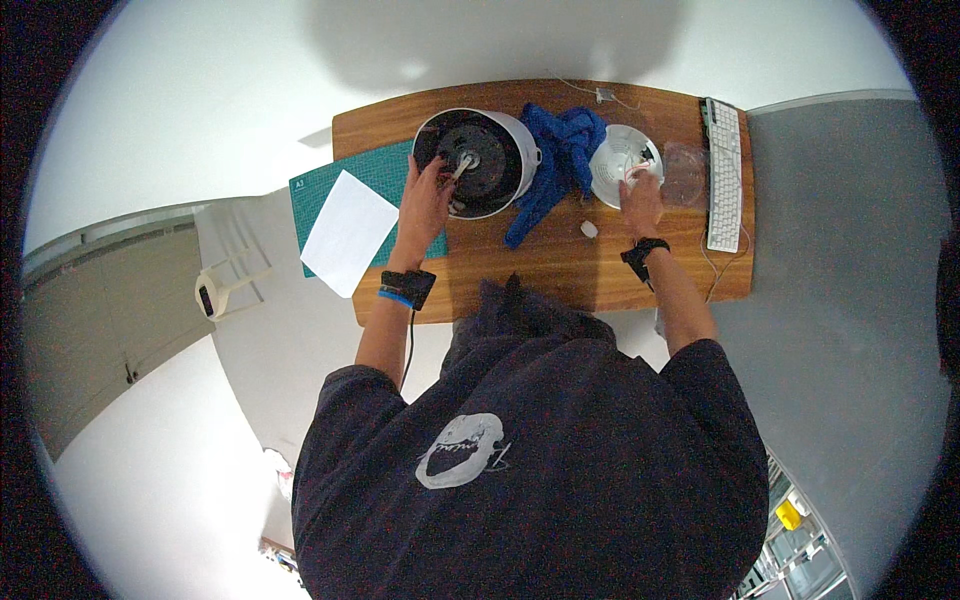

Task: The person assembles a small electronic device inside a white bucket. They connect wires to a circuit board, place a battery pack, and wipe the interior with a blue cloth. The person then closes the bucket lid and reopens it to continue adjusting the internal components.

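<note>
My left hand (424,205) lies over the near left rim of a white round pot-like appliance (528,150). Its fingers straddle the rim, some reaching over the dark inside. From the middle of that dark inside, a pale strip (463,166) runs toward these fingers. Further right, my right hand (642,203) is at the near edge of a white round dish-shaped cover (606,170), fingers closed together. A small dark piece shows on the cover beyond the fingertips. Whatever the fingers pinch is too small to make out. A crumpled blue cloth (560,150) lies between the appliance and the cover.
White paper (348,232) rests on a green cutting mat (330,180) at the left. A clear round container (686,175) and white keyboard (724,175) are at the right of the wooden table (480,280). A white mouse (589,229) sits near the middle; a cable trails by the keyboard.
</note>
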`<state>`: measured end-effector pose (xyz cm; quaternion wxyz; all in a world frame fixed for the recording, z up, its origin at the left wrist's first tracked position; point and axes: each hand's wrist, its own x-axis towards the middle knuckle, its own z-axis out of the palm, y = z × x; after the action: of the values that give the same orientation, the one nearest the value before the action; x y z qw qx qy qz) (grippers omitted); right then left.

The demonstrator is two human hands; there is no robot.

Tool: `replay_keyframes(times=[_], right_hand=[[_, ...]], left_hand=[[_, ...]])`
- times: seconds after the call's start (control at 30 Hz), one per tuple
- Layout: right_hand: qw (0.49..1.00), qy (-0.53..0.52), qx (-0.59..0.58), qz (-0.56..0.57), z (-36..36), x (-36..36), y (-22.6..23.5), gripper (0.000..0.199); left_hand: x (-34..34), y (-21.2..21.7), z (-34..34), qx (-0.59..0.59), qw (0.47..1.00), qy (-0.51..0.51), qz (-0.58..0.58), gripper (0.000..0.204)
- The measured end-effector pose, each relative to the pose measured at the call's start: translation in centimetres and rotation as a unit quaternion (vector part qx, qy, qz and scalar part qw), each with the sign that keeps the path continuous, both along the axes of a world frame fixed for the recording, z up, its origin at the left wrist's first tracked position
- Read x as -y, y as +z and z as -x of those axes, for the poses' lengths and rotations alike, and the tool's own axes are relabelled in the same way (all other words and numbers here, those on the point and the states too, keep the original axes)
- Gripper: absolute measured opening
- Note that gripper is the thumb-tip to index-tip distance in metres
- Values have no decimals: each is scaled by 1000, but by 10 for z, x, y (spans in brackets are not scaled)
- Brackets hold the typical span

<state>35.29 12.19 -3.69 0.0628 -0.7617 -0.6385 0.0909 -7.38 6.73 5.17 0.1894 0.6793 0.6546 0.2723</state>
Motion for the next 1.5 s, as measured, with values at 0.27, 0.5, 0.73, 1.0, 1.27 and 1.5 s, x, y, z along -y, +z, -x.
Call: replay_keyframes(times=[0.27, 0.5, 0.73, 1.0, 1.27, 1.5], right_hand=[[997, -20, 73, 19, -44, -5, -10, 47], [988, 125, 80, 35, -55, -14, -41, 43], [991, 107, -74, 17, -76, -32, -74, 29], [976, 60, -207, -23, -88, -50, -55, 23], [965, 35, -259, -14, -99, -43, -39, 14], [960, 72, -221, -156, -24, -41, 56, 11]], left_hand=[[1, 15, 12, 5, 998, -46, -32, 38], [-3, 22, 17, 39, 996, -75, -17, 21], [-2, 12, 17, 117, 992, -37, -38, 7], [-3, -7, 23, 293, 954, 64, 1, 24], [-4, 1, 14, 278, 952, 115, -51, 21], [7, 4, 16, 137, 988, 29, 68, 18]])
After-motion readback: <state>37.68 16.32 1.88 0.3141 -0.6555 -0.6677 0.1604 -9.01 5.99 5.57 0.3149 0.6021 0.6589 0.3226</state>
